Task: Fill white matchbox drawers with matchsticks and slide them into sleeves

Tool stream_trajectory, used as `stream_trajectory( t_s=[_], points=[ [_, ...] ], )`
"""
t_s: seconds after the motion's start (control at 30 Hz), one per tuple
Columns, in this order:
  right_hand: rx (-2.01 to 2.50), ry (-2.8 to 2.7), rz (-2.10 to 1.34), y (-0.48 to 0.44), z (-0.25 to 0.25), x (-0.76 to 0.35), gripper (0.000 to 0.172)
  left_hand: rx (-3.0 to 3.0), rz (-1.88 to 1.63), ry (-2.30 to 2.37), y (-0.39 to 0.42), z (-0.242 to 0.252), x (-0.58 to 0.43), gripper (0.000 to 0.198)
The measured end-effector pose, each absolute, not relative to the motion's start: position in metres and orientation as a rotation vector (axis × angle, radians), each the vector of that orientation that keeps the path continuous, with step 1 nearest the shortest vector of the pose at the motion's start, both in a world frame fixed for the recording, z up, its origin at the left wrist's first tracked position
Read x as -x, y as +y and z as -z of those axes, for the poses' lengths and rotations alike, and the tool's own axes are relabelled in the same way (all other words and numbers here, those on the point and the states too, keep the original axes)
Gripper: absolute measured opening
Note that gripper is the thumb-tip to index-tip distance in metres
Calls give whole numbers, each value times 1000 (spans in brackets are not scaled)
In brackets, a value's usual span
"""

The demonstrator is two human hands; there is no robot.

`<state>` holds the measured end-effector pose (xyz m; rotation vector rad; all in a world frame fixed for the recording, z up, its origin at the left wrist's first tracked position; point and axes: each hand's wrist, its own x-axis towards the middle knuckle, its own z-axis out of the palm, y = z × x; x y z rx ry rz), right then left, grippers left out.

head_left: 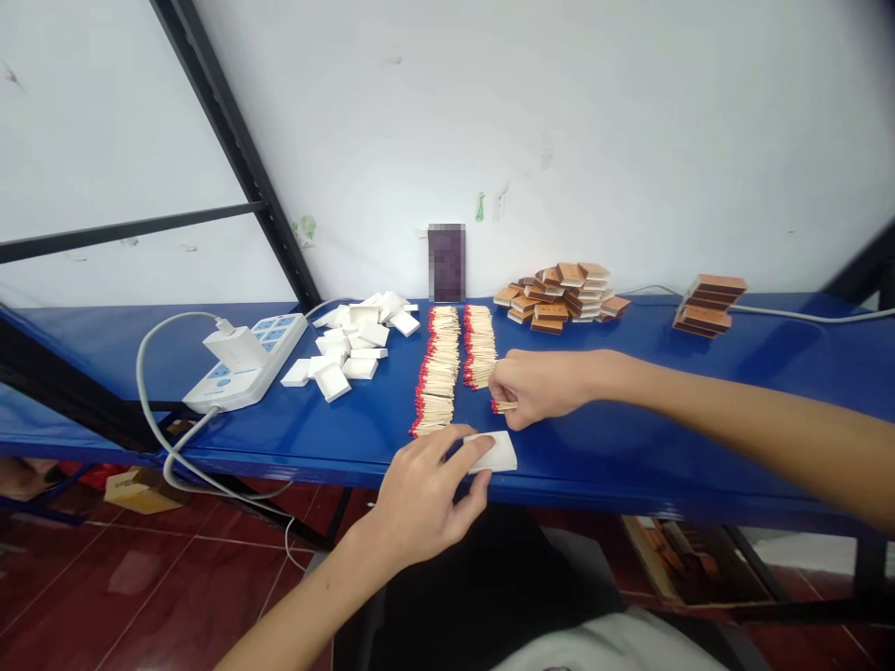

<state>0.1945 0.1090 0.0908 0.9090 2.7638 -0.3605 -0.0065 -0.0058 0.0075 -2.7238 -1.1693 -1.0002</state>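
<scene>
My left hand (437, 480) grips a white matchbox tray (501, 451) at the front edge of the blue shelf, its fingers on the tray's left end. Just beyond, my right hand (526, 387) is closed around a small bunch of matches (503, 407), whose red heads stick out to the left. Two rows of red-tipped matches lie on the shelf: a long left row (437, 368) and a shorter right row (479, 345) beside my right hand. The fingertips of my right hand are partly hidden.
A heap of white trays (350, 340) lies left of the matches, near a power strip (252, 363) with a plugged-in charger and cable. Brown matchbox sleeves (566, 296) are piled at the back right. More matchboxes (708, 306) are stacked farther right. Black shelf posts (238, 149) rise at the left.
</scene>
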Motion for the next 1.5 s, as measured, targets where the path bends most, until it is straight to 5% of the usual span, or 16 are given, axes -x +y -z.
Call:
stream_trajectory(
  t_s=[0.47,0.67,1.27,1.5],
  points=[
    [-907,2784,344,105,-89,-197,13,2751,1052,-1303,-8,-10,9,42],
    [-867,2820,419,93,-106,-195,14,2811,1102,-1493,-8,-12,8,28],
    [-608,2849,494,59,-107,-174,26,2809,1272,-1501,-6,-9,9,33],
    [-668,2808,604,63,-110,-182,19,2828,1215,-1480,-6,-12,9,30]
  ],
)
